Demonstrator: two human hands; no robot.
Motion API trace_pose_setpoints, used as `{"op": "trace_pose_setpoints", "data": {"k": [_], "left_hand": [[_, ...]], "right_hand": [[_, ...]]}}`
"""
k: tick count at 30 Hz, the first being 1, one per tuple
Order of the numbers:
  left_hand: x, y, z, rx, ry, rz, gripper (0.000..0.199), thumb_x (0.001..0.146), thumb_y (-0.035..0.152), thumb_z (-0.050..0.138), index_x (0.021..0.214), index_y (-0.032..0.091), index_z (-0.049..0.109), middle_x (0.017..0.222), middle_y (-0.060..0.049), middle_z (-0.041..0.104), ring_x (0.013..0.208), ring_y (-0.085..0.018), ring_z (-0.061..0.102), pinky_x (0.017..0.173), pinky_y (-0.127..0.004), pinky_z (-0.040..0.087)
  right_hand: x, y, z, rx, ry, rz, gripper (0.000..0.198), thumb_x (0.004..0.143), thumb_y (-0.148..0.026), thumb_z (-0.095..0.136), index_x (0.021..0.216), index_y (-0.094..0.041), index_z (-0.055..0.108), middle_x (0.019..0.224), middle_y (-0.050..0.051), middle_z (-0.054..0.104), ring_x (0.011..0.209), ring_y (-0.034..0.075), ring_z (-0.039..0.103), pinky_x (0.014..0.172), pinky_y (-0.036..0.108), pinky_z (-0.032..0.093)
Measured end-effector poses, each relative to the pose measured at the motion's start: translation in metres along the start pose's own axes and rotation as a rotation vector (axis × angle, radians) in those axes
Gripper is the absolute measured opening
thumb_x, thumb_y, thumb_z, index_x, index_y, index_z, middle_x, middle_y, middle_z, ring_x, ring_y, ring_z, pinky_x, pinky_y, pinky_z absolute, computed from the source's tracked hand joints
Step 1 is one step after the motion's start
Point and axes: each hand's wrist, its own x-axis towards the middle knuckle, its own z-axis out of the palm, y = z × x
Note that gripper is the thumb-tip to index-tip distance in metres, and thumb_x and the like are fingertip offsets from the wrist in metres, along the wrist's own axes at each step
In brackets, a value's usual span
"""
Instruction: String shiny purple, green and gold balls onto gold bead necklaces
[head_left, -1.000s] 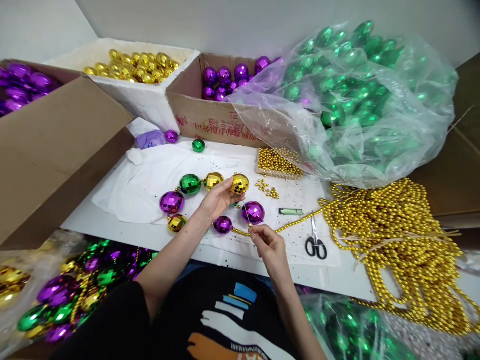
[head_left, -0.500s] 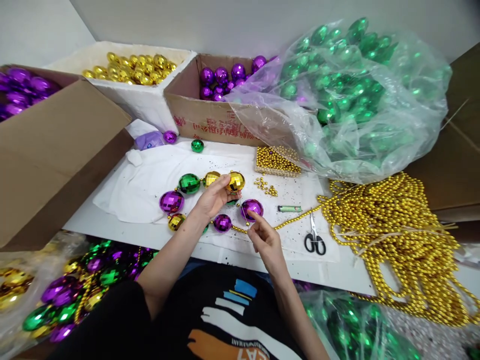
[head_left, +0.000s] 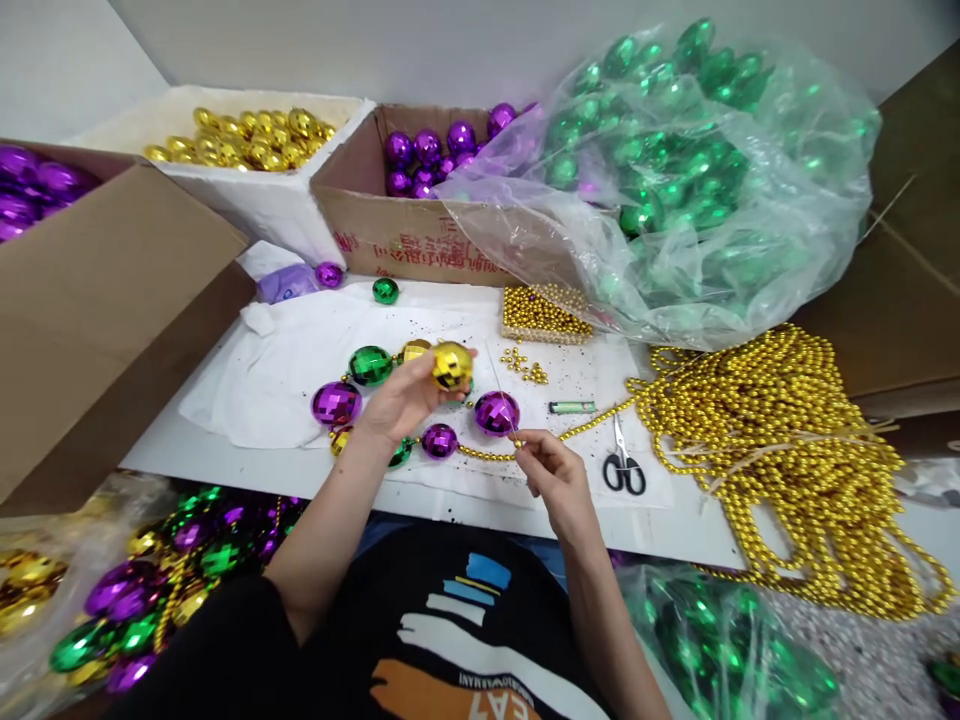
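Observation:
My left hand is closed around a shiny gold faceted ball, above the white cloth. Between the fingertips of my right hand is a thin needle pointing up and away, with a small gold bead by the fingers. Around my left hand lies a string of large balls, among them a green ball, a purple ball and a smaller purple ball. Another purple ball sits just behind the needle. Part of the string is hidden by my left hand.
Small gold beads fill a box, with loose ones in front. Scissors and a green lighter-like stick lie to the right, beside heaped gold bead chains. Behind stand a cardboard box, a white foam box and a plastic bag of green balls.
My right hand has moved right with the needle, away from the gold ball. My left hand has shifted slightly left, still holding that ball. The whole view has shifted a little.

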Motion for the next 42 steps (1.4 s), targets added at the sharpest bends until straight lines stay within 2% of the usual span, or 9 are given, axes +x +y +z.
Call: {"op": "trace_pose_setpoints", "data": {"k": [3,6,10,14,18,23,30,37,42], "left_hand": [[-0.003,-0.012,0.017,0.034,-0.133,-0.076,0.046,0.069,0.042,0.085,0.101,0.011,0.073,0.114,-0.016,0.073,0.094,-0.025,0.071,0.075,-0.031,0.060],[0.002,-0.020,0.026,-0.035,-0.051,-0.049,0.041,0.074,0.039,0.082,0.103,0.011,0.072,0.108,-0.015,0.074,0.094,-0.025,0.072,0.076,-0.031,0.060],[0.010,-0.024,0.031,-0.178,0.090,-0.100,0.033,0.091,0.037,0.065,0.114,0.014,0.067,0.108,-0.014,0.074,0.088,-0.021,0.073,0.072,-0.028,0.060],[0.012,-0.029,0.037,-0.304,0.125,-0.193,0.040,0.097,0.042,0.055,0.122,0.012,0.062,0.109,-0.017,0.072,0.082,-0.018,0.072,0.069,-0.026,0.060],[0.013,-0.032,0.040,-0.402,0.138,-0.282,0.046,0.098,0.046,0.050,0.122,0.008,0.060,0.111,-0.020,0.070,0.081,-0.017,0.070,0.070,-0.024,0.060],[0.015,-0.029,0.036,-0.497,0.228,-0.320,0.048,0.100,0.049,0.044,0.117,0.007,0.060,0.099,-0.017,0.070,0.076,-0.015,0.069,0.068,-0.023,0.060],[0.018,-0.026,0.032,-0.550,0.333,-0.325,0.045,0.101,0.046,0.043,0.116,0.007,0.059,0.091,-0.015,0.069,0.072,-0.015,0.068,0.065,-0.022,0.060],[0.018,-0.031,0.026,-0.533,0.320,-0.294,0.041,0.099,0.044,0.048,0.118,0.009,0.059,0.095,-0.015,0.069,0.075,-0.015,0.068,0.066,-0.022,0.061],[0.018,-0.031,0.026,-0.530,0.326,-0.299,0.043,0.099,0.046,0.049,0.116,0.008,0.061,0.093,-0.015,0.069,0.073,-0.015,0.068,0.065,-0.022,0.060]], "right_hand": [[0.004,-0.009,0.004,-0.037,-0.031,-0.044,0.022,0.082,-0.036,0.065,0.096,-0.020,0.067,0.067,-0.004,0.047,0.057,0.010,0.039,0.052,0.024,0.030],[0.005,-0.013,0.009,-0.080,0.010,-0.110,0.019,0.081,-0.036,0.068,0.091,-0.020,0.065,0.068,-0.003,0.049,0.060,0.011,0.042,0.056,0.025,0.033],[0.005,-0.014,0.013,-0.284,0.315,-0.367,0.018,0.089,-0.035,0.065,0.081,-0.019,0.063,0.073,-0.001,0.054,0.063,0.012,0.045,0.058,0.027,0.036],[0.010,-0.018,0.013,-0.441,0.579,-0.679,0.013,0.094,-0.024,0.059,0.084,-0.019,0.064,0.072,-0.001,0.055,0.064,0.012,0.048,0.060,0.027,0.039],[0.017,-0.031,0.011,-0.328,0.663,-0.730,0.011,0.092,-0.023,0.063,0.082,-0.018,0.062,0.079,0.000,0.059,0.060,0.010,0.051,0.056,0.026,0.041],[0.012,-0.055,0.008,-0.065,0.669,-0.710,0.014,0.093,-0.023,0.063,0.082,-0.018,0.055,0.096,0.004,0.072,0.042,0.004,0.045,0.043,0.023,0.037],[-0.005,-0.058,0.014,-0.239,0.587,-0.868,0.005,0.092,-0.015,0.062,0.093,-0.021,0.061,0.095,0.005,0.074,0.068,0.014,0.068,0.057,0.028,0.052],[-0.012,-0.065,0.020,-0.362,0.513,-0.962,0.015,0.092,-0.008,0.059,0.097,-0.022,0.059,0.092,0.004,0.073,0.084,0.017,0.070,0.067,0.031,0.055],[-0.016,-0.068,0.023,-0.445,0.504,-0.997,0.018,0.091,-0.007,0.059,0.100,-0.023,0.058,0.093,0.004,0.073,0.083,0.016,0.070,0.065,0.029,0.055]]}}
